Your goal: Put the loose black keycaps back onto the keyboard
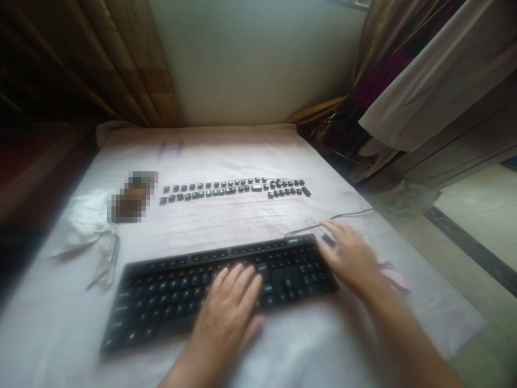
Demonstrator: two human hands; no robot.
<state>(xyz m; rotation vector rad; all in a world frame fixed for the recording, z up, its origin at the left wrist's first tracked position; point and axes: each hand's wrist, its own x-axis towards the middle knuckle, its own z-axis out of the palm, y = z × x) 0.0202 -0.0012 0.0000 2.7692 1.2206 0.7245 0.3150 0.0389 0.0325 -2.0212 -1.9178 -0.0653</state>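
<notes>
A black computer keyboard (173, 299) lies slightly tilted across the white cloth. Its upper rows show small bare key sockets, while keycaps sit in the lower rows. My left hand (228, 302) rests over the middle of the keyboard, fingers stretched out and covering some keys. Just beyond the keyboard's right end is my right hand (347, 253), its thumb and fingers around a small black tool with thin wire loops, apparently a keycap puller (328, 240). Loose black keycaps (201, 194) stand in two rough rows behind the keyboard, with more keycaps (286, 191) to their right.
White crumpled cloth (86, 215), a blurred-out brown object (133, 196) and eyeglasses (105, 258) lie at the left. A thin cable (351, 214) runs off the right edge. Something pink (393, 276) lies beside my right wrist. Curtains and hanging fabric flank the wall.
</notes>
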